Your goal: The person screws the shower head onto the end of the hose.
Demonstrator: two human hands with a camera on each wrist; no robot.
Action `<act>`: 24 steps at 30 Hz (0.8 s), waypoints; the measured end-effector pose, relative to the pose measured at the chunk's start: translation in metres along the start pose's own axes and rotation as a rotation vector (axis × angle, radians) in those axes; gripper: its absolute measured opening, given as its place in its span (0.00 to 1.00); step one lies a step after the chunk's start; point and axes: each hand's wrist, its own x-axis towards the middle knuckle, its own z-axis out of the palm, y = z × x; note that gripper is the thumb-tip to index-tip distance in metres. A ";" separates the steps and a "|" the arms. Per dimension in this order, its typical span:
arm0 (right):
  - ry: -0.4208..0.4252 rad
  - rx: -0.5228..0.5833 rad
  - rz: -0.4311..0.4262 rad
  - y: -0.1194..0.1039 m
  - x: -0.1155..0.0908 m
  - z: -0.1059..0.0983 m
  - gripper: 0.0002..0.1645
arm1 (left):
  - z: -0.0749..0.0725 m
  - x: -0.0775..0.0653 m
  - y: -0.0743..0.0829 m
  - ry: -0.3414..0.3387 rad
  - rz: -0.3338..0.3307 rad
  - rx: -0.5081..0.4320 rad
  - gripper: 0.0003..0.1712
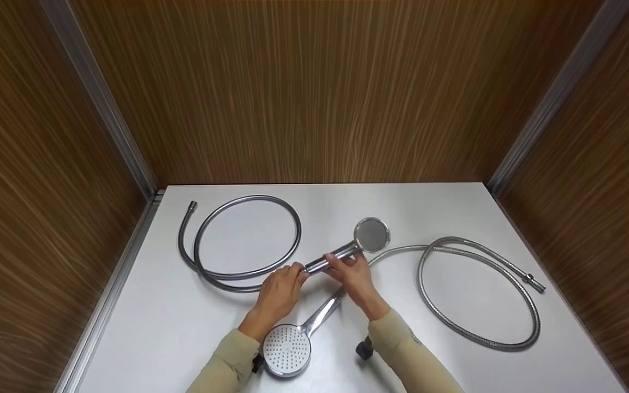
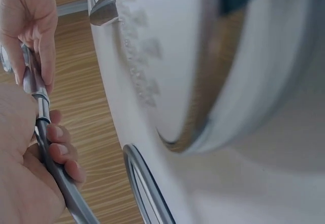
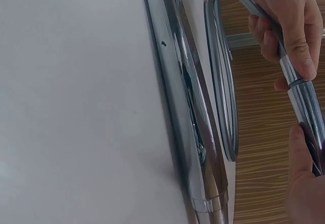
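My left hand (image 1: 279, 292) grips the end of a smooth grey shower hose (image 1: 260, 197), right where it meets a chrome handheld shower head (image 1: 372, 234). Around the handle of that shower head curl the fingers of my right hand (image 1: 357, 281). Seen from the right wrist, the hose's metal connector (image 3: 288, 67) sits against the handle's end (image 3: 304, 102); how far it is threaded I cannot tell. Below the hands lies a second shower head (image 1: 287, 349), its white nozzle face up. Its handle runs up under my right hand to a braided metal hose (image 1: 537, 327).
A white tabletop (image 1: 145, 327) carries everything, with wood-grain panels (image 1: 314, 93) behind and at both sides. The grey hose loops at the left, its free end (image 1: 193, 206) near the back. A black fitting (image 1: 365, 350) lies by the right forearm.
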 end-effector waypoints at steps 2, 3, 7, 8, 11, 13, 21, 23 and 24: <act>0.006 -0.002 0.001 0.000 0.000 0.000 0.23 | -0.001 0.000 0.000 -0.015 -0.013 -0.018 0.12; 0.010 -0.009 0.002 -0.001 0.000 0.001 0.24 | -0.001 0.000 0.000 -0.023 -0.020 -0.026 0.12; 0.027 -0.038 0.008 -0.002 -0.001 0.002 0.26 | -0.001 -0.001 0.000 -0.050 -0.037 -0.028 0.14; 0.028 -0.046 0.006 -0.002 -0.001 0.002 0.26 | -0.001 -0.001 0.000 -0.053 -0.035 -0.021 0.14; 0.029 -0.046 -0.004 -0.001 -0.001 0.002 0.25 | 0.000 0.000 -0.001 -0.036 -0.016 0.015 0.13; 0.029 -0.040 -0.010 -0.001 -0.002 0.002 0.24 | 0.001 0.000 -0.001 -0.013 0.004 0.037 0.12; 0.025 -0.061 -0.008 0.002 -0.002 -0.001 0.25 | 0.001 -0.002 -0.001 -0.020 0.013 0.021 0.12; 0.022 -0.069 -0.009 0.002 -0.002 -0.001 0.26 | 0.001 -0.002 -0.001 -0.037 -0.002 -0.002 0.13; 0.024 -0.070 -0.008 0.002 -0.001 -0.001 0.25 | 0.001 -0.003 -0.001 -0.042 -0.004 -0.012 0.13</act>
